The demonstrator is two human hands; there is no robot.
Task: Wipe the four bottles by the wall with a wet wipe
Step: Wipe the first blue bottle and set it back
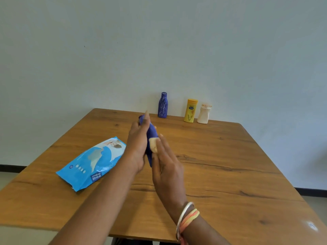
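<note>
My left hand point(137, 147) grips a dark blue bottle point(151, 134), held tilted above the middle of the wooden table point(230, 165). My right hand point(166, 167) presses a small folded wet wipe point(153, 145) against the bottle's side. Three bottles stand at the far edge by the wall: a blue patterned bottle point(163, 105), a yellow lotion bottle point(190, 110) and a cream-white bottle point(204, 114). Much of the held bottle is hidden behind my hands.
A blue wet-wipe pack point(92, 163) lies flat on the table to the left of my arms. Bangles and a thread band circle my right wrist point(185, 220). The pale wall rises right behind the table's far edge.
</note>
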